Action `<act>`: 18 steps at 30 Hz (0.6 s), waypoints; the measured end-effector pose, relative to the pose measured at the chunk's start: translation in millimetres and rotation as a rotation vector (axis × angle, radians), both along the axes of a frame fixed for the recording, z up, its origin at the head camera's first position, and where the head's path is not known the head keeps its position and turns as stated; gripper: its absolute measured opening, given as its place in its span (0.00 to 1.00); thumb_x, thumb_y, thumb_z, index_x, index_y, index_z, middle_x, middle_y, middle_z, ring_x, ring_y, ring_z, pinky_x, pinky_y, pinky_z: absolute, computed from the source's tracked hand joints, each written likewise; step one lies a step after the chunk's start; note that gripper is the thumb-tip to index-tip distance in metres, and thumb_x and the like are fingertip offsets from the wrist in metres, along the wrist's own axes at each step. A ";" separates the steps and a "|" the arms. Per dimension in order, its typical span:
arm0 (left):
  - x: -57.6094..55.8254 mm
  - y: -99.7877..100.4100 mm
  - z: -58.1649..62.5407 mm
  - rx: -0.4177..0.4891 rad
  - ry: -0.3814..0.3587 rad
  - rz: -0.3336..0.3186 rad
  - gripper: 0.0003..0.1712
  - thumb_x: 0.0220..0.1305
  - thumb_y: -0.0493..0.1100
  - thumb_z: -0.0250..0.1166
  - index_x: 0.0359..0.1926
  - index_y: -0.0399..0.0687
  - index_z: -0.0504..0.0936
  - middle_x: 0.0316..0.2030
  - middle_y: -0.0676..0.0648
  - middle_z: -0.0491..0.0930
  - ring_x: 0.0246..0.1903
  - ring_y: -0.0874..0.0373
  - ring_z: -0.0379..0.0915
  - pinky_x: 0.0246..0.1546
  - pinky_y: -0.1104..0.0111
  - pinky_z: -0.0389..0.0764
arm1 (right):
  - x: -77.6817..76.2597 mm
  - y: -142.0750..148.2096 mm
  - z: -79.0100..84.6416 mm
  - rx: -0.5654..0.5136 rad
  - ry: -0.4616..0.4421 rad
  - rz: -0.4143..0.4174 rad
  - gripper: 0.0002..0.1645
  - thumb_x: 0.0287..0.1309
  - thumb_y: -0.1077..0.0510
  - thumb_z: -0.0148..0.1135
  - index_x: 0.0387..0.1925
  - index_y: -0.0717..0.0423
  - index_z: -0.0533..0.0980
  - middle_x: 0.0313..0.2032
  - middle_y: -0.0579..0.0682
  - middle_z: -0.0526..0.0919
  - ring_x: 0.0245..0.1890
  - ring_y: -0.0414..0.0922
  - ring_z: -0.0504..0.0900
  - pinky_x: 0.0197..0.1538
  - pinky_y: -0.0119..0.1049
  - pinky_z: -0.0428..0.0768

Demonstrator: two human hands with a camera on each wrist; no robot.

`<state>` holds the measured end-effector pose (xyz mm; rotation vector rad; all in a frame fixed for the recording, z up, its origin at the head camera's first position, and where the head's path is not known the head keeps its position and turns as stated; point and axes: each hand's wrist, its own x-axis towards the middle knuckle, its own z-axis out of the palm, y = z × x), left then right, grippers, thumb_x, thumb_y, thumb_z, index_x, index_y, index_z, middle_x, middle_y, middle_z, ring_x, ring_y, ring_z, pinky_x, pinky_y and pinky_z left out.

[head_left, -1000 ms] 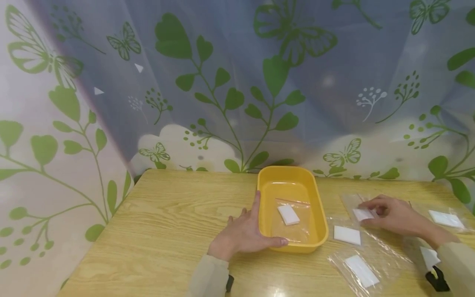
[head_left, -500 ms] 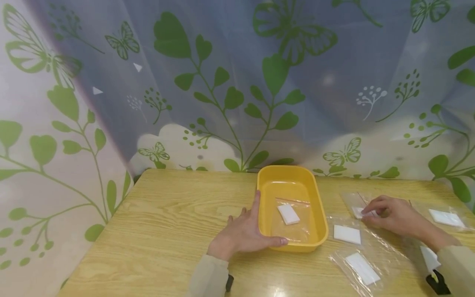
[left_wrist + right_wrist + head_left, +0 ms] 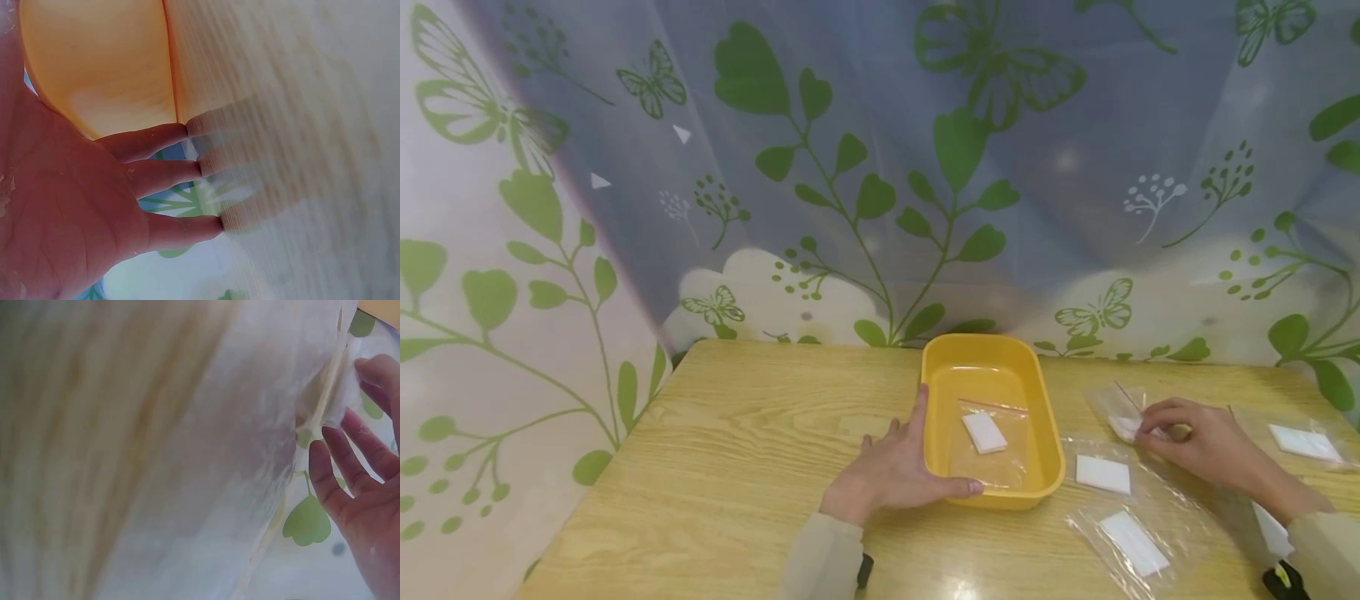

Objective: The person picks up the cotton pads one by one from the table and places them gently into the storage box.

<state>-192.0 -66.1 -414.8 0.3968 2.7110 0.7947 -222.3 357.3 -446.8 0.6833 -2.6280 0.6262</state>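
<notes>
Bag [image 3: 1122, 427] pinched by the right hand's [image 3: 1197, 438] fingers is near the table's [image 3: 760, 425] far edge; a firm grip seems best (film slips easily), with the left hand [image 3: 887, 477], fingers spread, steadying the tub [image 3: 976, 353].

Right hand [image 3: 1204, 439], right side of frame below middle: fingertips slightly farther right; thumb and index, apart one second ago, now together, pinching clear zip bag [image 3: 1105, 402]. Reddish seal line [image 3: 1126, 395] shifted toward upper left; white block [image 3: 1123, 427] inside more covered.
</notes>
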 end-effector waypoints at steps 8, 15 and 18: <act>0.1 0.3 -0.1 -0.008 0.005 -0.003 0.80 0.47 0.85 0.65 0.81 0.63 0.22 0.78 0.38 0.60 0.78 0.36 0.52 0.75 0.31 0.50 | 3.0 -2.4 3.2 -0.052 -0.018 -0.003 0.16 0.47 0.67 0.78 0.28 0.40 0.85 0.36 0.49 0.88 0.35 0.19 0.76 0.29 0.20 0.80; 0.3 0.2 -1.2 -0.014 0.008 -0.003 0.80 0.47 0.85 0.65 0.81 0.62 0.22 0.77 0.37 0.60 0.78 0.36 0.53 0.74 0.31 0.51 | 4.6 -2.9 8.9 0.056 -0.199 -0.077 0.18 0.47 0.55 0.82 0.41 0.50 0.86 0.41 0.55 0.90 0.32 0.32 0.85 0.33 0.31 0.82; 0.2 0.1 -1.5 -0.014 0.009 -0.003 0.80 0.47 0.85 0.64 0.81 0.62 0.21 0.77 0.38 0.60 0.78 0.36 0.53 0.74 0.31 0.51 | 3.0 -2.0 9.8 0.112 -0.223 -0.070 0.22 0.45 0.54 0.83 0.44 0.52 0.86 0.42 0.56 0.90 0.32 0.39 0.87 0.34 0.33 0.82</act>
